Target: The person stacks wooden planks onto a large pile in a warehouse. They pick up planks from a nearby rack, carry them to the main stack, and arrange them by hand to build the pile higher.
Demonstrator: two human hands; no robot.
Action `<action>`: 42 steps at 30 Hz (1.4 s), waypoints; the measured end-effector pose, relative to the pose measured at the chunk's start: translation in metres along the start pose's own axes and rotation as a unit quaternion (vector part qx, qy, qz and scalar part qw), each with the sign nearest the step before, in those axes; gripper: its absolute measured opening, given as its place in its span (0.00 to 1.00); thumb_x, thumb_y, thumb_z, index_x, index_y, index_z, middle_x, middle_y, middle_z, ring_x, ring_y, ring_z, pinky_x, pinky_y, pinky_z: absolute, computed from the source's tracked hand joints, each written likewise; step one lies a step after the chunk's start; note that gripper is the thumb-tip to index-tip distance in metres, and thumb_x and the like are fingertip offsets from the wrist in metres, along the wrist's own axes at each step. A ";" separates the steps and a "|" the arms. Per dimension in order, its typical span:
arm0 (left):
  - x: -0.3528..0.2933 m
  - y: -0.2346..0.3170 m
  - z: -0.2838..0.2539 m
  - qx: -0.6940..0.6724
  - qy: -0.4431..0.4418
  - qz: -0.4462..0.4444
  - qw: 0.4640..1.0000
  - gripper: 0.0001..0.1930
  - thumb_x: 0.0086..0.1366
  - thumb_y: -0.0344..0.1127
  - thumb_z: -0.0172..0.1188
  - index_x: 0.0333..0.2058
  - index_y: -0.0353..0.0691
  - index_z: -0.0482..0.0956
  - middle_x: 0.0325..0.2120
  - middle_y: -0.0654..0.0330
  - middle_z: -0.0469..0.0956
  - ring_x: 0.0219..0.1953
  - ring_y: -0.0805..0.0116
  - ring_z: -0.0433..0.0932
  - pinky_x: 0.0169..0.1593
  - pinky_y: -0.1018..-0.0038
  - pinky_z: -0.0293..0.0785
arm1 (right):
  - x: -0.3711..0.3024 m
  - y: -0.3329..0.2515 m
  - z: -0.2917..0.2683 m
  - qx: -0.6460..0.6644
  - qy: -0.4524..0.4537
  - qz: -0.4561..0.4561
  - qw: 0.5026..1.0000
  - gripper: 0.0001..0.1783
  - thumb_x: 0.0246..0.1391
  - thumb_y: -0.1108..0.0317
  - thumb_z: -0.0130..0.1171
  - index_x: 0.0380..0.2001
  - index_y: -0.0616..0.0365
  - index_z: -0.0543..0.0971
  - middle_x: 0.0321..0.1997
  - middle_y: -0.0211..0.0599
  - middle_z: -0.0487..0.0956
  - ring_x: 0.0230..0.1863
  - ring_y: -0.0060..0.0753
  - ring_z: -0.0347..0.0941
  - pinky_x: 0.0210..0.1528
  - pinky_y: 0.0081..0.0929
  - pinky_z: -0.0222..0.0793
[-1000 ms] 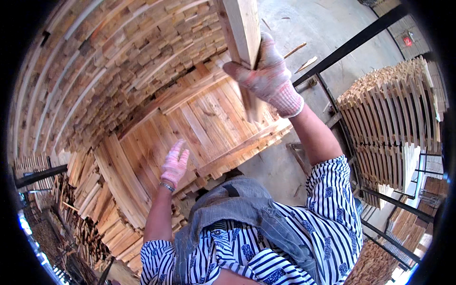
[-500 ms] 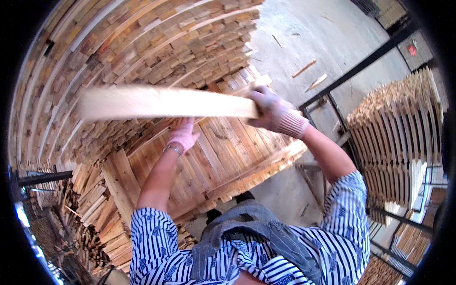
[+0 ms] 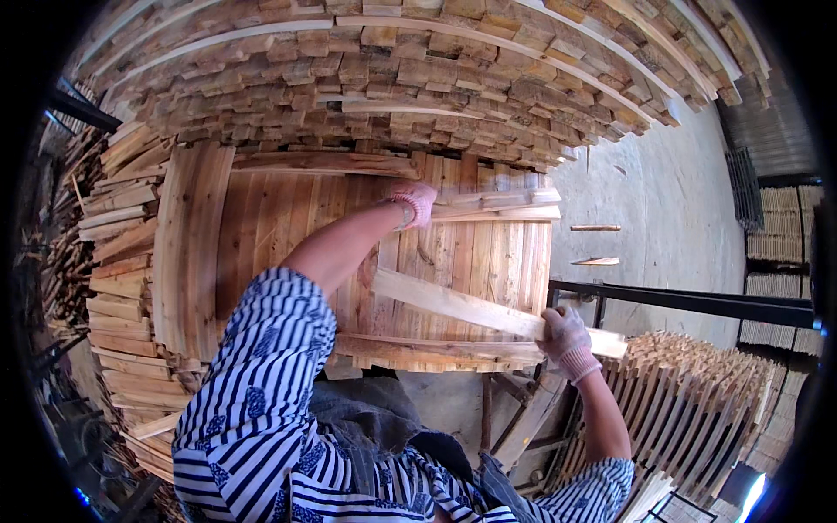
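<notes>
A pale wooden plank (image 3: 471, 305) slants over the layer of planks (image 3: 288, 218) in front of me. My right hand (image 3: 565, 338), in a whitish knit glove, is closed around it near its right end. On the far side of the stack, my left hand (image 3: 413, 204), in a pink glove, has its fingers curled at the left end of narrow boards (image 3: 501, 206). Those boards lie crosswise on the layer, pointing right. Another crosswise board (image 3: 323, 163) lies along the far edge, and one more (image 3: 445, 349) along the near edge.
A tall wall of stacked lumber (image 3: 410, 74) rises just beyond the layer. Loose wood pieces (image 3: 122, 314) are heaped at the left. At the right stand a black metal bar (image 3: 689, 301) and a stack of upright-looking slats (image 3: 689, 392). Two wood scraps (image 3: 595, 227) lie on the concrete floor (image 3: 649, 192).
My view has turned right. The plank in my right hand has come down from mid-air toward the near right. My left hand has shifted from the bare layer to the narrow boards.
</notes>
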State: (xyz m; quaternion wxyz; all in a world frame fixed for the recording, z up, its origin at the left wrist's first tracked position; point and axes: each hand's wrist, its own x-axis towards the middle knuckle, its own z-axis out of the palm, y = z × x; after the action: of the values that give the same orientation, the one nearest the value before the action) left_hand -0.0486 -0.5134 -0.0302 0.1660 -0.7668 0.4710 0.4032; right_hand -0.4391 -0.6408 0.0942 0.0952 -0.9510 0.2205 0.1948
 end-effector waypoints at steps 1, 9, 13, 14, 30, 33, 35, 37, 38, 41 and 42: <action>-0.018 0.004 0.005 -0.070 0.141 0.009 0.987 0.32 0.46 0.43 0.72 0.52 0.36 0.79 0.35 0.51 0.83 0.36 0.54 0.83 0.39 0.61 0.82 | 0.011 0.000 0.004 -0.003 0.013 -0.010 1.000 0.18 0.46 0.68 0.66 0.43 0.50 0.77 0.47 0.48 0.75 0.50 0.54 0.73 0.53 0.46 0.73; -0.236 -0.075 0.009 -0.377 0.172 0.065 0.908 0.31 0.54 0.40 0.69 0.56 0.32 0.74 0.47 0.50 0.80 0.47 0.62 0.79 0.52 0.68 0.75 | 0.130 -0.025 0.040 0.033 0.136 -0.129 0.982 0.07 0.55 0.64 0.58 0.33 0.54 0.77 0.38 0.47 0.76 0.42 0.54 0.75 0.44 0.47 0.72; -0.327 -0.103 0.072 -0.558 0.167 0.019 0.813 0.42 0.56 0.34 0.71 0.65 0.28 0.61 0.58 0.49 0.72 0.57 0.59 0.74 0.62 0.66 0.71 | 0.194 -0.054 0.020 -0.002 0.066 -0.139 0.988 0.09 0.57 0.63 0.56 0.33 0.55 0.80 0.36 0.46 0.81 0.37 0.51 0.80 0.42 0.45 0.76; -0.347 -0.095 0.090 -0.579 0.190 -0.104 0.786 0.42 0.54 0.30 0.71 0.66 0.28 0.60 0.59 0.49 0.71 0.56 0.57 0.75 0.61 0.65 0.72 | 0.210 -0.062 0.021 0.011 0.048 -0.104 0.993 0.10 0.58 0.64 0.54 0.31 0.53 0.83 0.35 0.45 0.83 0.36 0.49 0.82 0.38 0.44 0.77; -0.396 -0.044 0.237 -0.567 0.250 -0.150 0.771 0.30 0.55 0.35 0.68 0.56 0.30 0.72 0.45 0.54 0.80 0.45 0.64 0.78 0.53 0.68 0.74 | 0.303 -0.068 0.037 0.116 0.104 -0.004 0.988 0.23 0.61 0.53 0.47 0.42 0.59 0.84 0.43 0.53 0.83 0.43 0.57 0.80 0.48 0.51 0.74; -0.397 -0.023 0.221 -0.621 0.256 -0.155 0.725 0.35 0.54 0.40 0.70 0.59 0.31 0.70 0.48 0.50 0.79 0.49 0.59 0.78 0.56 0.65 0.73 | 0.246 -0.143 0.003 0.139 0.239 -0.165 0.947 0.21 0.59 0.60 0.58 0.51 0.63 0.76 0.46 0.53 0.80 0.46 0.55 0.78 0.48 0.46 0.75; -0.384 -0.020 0.217 -0.547 0.293 -0.165 0.767 0.35 0.55 0.45 0.69 0.58 0.33 0.70 0.52 0.45 0.76 0.55 0.51 0.75 0.60 0.63 0.70 | 0.198 -0.192 0.014 0.391 0.233 -0.186 0.871 0.30 0.59 0.61 0.63 0.59 0.64 0.68 0.53 0.49 0.77 0.50 0.46 0.75 0.51 0.41 0.74; -0.372 -0.010 0.211 -0.494 0.306 -0.204 0.788 0.36 0.55 0.47 0.68 0.58 0.33 0.69 0.56 0.44 0.72 0.59 0.49 0.72 0.62 0.62 0.69 | 0.134 -0.248 0.030 0.672 0.027 -0.154 0.724 0.35 0.61 0.59 0.64 0.64 0.65 0.63 0.55 0.45 0.74 0.52 0.39 0.73 0.56 0.36 0.70; -0.364 -0.004 0.212 -0.461 0.307 -0.231 0.800 0.36 0.54 0.47 0.68 0.58 0.34 0.69 0.58 0.43 0.70 0.60 0.48 0.71 0.62 0.62 0.68 | 0.097 -0.291 0.032 0.759 -0.059 -0.120 0.637 0.35 0.62 0.58 0.62 0.65 0.64 0.62 0.54 0.43 0.74 0.52 0.36 0.71 0.59 0.35 0.68; -0.348 0.010 0.213 -0.404 0.283 -0.256 0.832 0.37 0.54 0.51 0.68 0.57 0.36 0.69 0.61 0.41 0.66 0.64 0.43 0.65 0.65 0.58 0.65 | 0.061 -0.389 0.064 0.722 0.054 -0.043 0.688 0.31 0.65 0.63 0.59 0.66 0.60 0.60 0.50 0.41 0.74 0.50 0.32 0.72 0.52 0.32 0.73; -0.354 0.004 0.213 -0.408 0.279 -0.231 0.838 0.38 0.54 0.52 0.67 0.58 0.35 0.68 0.61 0.41 0.66 0.64 0.43 0.65 0.66 0.58 0.64 | 0.062 -0.403 0.065 0.716 0.079 -0.010 0.694 0.30 0.65 0.64 0.57 0.65 0.58 0.60 0.48 0.40 0.74 0.49 0.31 0.72 0.49 0.31 0.74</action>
State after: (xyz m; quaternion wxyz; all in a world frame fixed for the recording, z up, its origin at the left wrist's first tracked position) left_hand -0.2318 -0.1716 0.1129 -0.2121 -0.9316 0.0997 0.2780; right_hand -0.2254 -0.2907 0.0481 0.7313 -0.6094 0.2901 -0.0983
